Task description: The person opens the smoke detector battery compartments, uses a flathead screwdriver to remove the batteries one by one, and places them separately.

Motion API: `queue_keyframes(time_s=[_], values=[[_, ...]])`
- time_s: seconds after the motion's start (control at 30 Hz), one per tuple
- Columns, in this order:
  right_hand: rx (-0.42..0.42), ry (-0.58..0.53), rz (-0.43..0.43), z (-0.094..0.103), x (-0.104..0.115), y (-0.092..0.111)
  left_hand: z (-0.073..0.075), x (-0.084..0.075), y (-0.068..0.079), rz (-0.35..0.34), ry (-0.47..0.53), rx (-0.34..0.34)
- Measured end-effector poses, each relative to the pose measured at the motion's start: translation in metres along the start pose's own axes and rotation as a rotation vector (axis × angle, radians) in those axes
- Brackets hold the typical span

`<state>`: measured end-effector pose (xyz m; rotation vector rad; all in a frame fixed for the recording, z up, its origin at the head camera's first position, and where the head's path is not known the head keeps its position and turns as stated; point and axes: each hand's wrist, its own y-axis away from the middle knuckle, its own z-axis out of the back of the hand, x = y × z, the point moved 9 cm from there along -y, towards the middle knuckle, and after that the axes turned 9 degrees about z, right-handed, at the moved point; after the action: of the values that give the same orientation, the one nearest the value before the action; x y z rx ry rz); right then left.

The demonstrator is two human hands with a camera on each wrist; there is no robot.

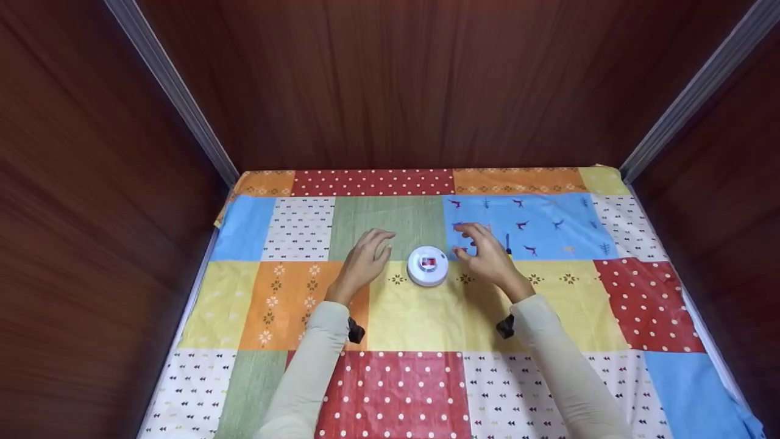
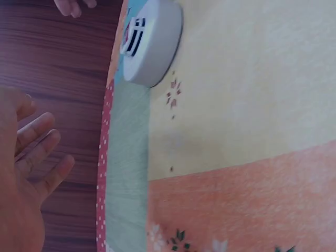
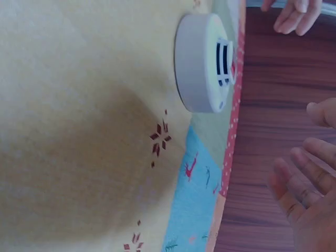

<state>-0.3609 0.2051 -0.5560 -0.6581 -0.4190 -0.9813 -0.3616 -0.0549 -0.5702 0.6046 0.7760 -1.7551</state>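
A round white smoke detector (image 1: 428, 274) lies on the patchwork cloth, its slotted raised centre with a red patch facing up. To its left my left hand (image 1: 365, 259) hovers apart from it, fingers loosely bent and holding nothing. My right hand (image 1: 487, 259) is held on the other side, likewise relaxed and bare. In the left wrist view the detector (image 2: 155, 44) stands well beyond the spread fingers of the left hand (image 2: 26, 168). The right wrist view has the detector (image 3: 199, 63) away from the right hand (image 3: 310, 184), whose palm is partly in view.
A thin dark tool with a bit of yellow (image 1: 509, 245) lies just behind the right hand, partly hidden by it. The patchwork tablecloth (image 1: 414, 323) covers the table. Brown wood-grain panels (image 1: 390, 85) with grey metal corner strips (image 1: 177, 91) enclose the back and sides.
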Motion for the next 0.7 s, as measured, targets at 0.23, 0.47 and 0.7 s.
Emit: queue_keyframes(time_s=[0.23,0.47,0.7], values=[[0.012,-0.019,-0.032,-0.011,-0.005,0.003,-0.017,0.001,0.003,0.018,0.012,0.067],[0.048,-0.059,-0.051,-0.029,-0.008,0.008,-0.032,0.005,0.004,0.044,0.045,0.127],[0.064,-0.085,-0.065,-0.044,-0.012,0.013,-0.049,0.008,0.005,0.038,0.038,0.169]])
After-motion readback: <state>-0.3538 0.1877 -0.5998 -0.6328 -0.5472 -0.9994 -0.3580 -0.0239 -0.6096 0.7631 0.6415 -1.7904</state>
